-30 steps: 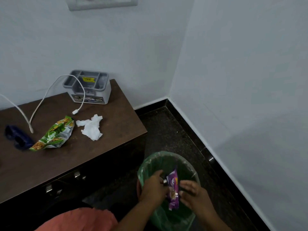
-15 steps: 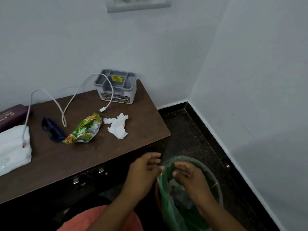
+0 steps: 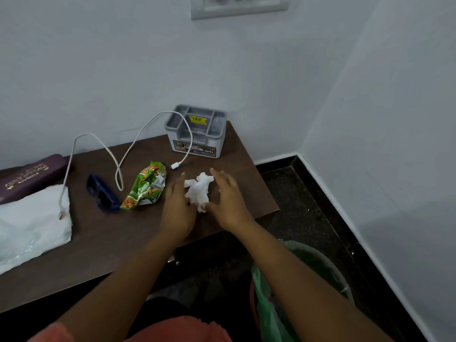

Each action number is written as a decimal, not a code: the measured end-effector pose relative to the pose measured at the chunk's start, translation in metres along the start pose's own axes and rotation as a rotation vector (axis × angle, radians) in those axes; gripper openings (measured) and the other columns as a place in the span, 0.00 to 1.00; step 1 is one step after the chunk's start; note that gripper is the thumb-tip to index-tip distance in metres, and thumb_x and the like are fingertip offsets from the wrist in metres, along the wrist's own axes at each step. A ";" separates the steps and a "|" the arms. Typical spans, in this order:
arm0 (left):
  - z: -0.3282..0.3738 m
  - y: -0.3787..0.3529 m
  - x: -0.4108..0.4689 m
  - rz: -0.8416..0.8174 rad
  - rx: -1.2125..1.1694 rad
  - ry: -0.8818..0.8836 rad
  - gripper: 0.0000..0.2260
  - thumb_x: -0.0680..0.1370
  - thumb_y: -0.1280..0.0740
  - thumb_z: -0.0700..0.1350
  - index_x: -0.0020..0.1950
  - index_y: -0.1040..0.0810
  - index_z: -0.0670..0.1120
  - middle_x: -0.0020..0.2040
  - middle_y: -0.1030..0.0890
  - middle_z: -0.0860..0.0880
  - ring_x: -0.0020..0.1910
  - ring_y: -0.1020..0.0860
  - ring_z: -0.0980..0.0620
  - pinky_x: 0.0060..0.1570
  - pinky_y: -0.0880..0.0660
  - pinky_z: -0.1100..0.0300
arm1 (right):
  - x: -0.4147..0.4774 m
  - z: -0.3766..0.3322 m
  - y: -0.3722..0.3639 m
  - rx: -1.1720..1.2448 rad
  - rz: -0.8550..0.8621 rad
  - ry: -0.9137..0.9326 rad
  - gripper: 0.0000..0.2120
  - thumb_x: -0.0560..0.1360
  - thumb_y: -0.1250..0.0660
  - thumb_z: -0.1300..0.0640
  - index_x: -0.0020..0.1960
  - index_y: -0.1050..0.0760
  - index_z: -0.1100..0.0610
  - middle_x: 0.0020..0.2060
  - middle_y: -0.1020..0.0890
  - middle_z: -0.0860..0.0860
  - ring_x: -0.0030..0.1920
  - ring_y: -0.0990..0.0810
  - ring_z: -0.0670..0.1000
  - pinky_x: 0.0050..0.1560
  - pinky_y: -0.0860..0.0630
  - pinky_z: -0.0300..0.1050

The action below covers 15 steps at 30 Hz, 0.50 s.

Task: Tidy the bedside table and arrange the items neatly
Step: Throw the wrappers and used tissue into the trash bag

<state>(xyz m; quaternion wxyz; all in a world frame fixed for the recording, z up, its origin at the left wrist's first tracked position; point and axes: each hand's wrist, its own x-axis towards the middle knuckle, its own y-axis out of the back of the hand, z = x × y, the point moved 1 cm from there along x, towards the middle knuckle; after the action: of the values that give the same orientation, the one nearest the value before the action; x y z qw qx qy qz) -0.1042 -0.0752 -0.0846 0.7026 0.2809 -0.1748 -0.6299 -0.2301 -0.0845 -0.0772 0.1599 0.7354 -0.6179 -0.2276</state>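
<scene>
White crumpled tissue point(image 3: 198, 191) lies on the brown table point(image 3: 103, 245) between the left hand point(image 3: 177, 208) and right hand point(image 3: 228, 201), both spread open, fingers touching its edges. Just left of the left hand lies a green snack wrapper point(image 3: 145, 188).

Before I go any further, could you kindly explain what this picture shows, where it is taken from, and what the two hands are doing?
There is no machine here: a person wears a camera on the head, looking down at their own bare arms. The left hand and right hand are open on either side of a crumpled white tissue; neither holds anything. The brown bedside table also carries a green snack wrapper, dark blue glasses, a white charging cable, a grey organiser box, a purple spectacle case and a white plastic bag. A green-lined bin stands on the floor to the right.
</scene>
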 end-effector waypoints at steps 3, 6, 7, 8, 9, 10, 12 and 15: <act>0.001 -0.006 0.012 -0.029 0.068 -0.051 0.32 0.71 0.37 0.28 0.74 0.38 0.44 0.71 0.35 0.40 0.65 0.29 0.44 0.62 0.31 0.59 | 0.014 0.005 -0.005 -0.070 -0.051 0.025 0.36 0.70 0.29 0.65 0.73 0.40 0.52 0.73 0.41 0.53 0.71 0.37 0.52 0.66 0.39 0.38; -0.009 -0.009 0.022 -0.031 0.157 -0.066 0.22 0.71 0.36 0.30 0.65 0.27 0.39 0.61 0.27 0.37 0.58 0.26 0.40 0.51 0.30 0.56 | 0.021 0.008 -0.011 -0.099 -0.003 0.078 0.23 0.71 0.31 0.66 0.66 0.28 0.56 0.64 0.28 0.56 0.61 0.27 0.52 0.53 0.36 0.23; -0.011 -0.010 0.024 -0.038 0.202 -0.052 0.16 0.72 0.36 0.31 0.59 0.24 0.37 0.56 0.25 0.36 0.55 0.26 0.38 0.47 0.33 0.57 | 0.021 0.007 -0.013 -0.090 0.019 0.082 0.18 0.72 0.33 0.66 0.62 0.25 0.58 0.59 0.25 0.57 0.54 0.25 0.51 0.44 0.36 0.19; -0.013 -0.011 0.026 -0.044 0.227 -0.037 0.11 0.72 0.36 0.33 0.54 0.23 0.36 0.53 0.23 0.36 0.53 0.25 0.38 0.45 0.35 0.57 | 0.021 0.006 -0.014 -0.076 0.036 0.088 0.15 0.73 0.35 0.67 0.59 0.23 0.60 0.56 0.24 0.58 0.49 0.25 0.49 0.38 0.36 0.18; -0.013 -0.011 0.026 -0.040 0.235 -0.031 0.08 0.72 0.35 0.35 0.51 0.22 0.37 0.50 0.22 0.36 0.51 0.24 0.38 0.43 0.35 0.57 | 0.021 0.006 -0.015 -0.062 0.054 0.098 0.13 0.73 0.36 0.68 0.57 0.21 0.62 0.54 0.22 0.59 0.47 0.26 0.48 0.35 0.36 0.18; -0.012 -0.012 0.024 -0.022 0.223 -0.034 0.08 0.72 0.34 0.36 0.50 0.20 0.38 0.49 0.20 0.38 0.50 0.23 0.39 0.43 0.33 0.55 | 0.020 0.006 -0.016 -0.049 0.063 0.106 0.13 0.72 0.36 0.69 0.55 0.21 0.62 0.53 0.21 0.59 0.46 0.25 0.48 0.35 0.35 0.18; -0.004 -0.008 0.016 0.011 0.117 0.010 0.10 0.72 0.33 0.36 0.52 0.18 0.42 0.48 0.17 0.40 0.49 0.20 0.42 0.43 0.30 0.58 | 0.013 0.004 -0.016 0.001 0.068 0.125 0.12 0.72 0.37 0.71 0.53 0.20 0.63 0.51 0.19 0.59 0.46 0.22 0.49 0.37 0.33 0.19; 0.006 -0.005 -0.003 0.027 -0.022 0.081 0.10 0.73 0.31 0.38 0.53 0.17 0.44 0.47 0.15 0.44 0.46 0.19 0.50 0.42 0.32 0.66 | -0.005 0.008 -0.007 0.086 0.101 0.148 0.11 0.71 0.35 0.70 0.50 0.19 0.60 0.47 0.18 0.53 0.44 0.22 0.46 0.42 0.29 0.24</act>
<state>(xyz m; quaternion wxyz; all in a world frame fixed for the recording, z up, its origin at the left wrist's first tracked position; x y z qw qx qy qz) -0.1126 -0.0736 -0.0826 0.7206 0.2959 -0.1431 -0.6105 -0.2285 -0.0776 -0.0867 0.1849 0.7242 -0.6500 -0.1375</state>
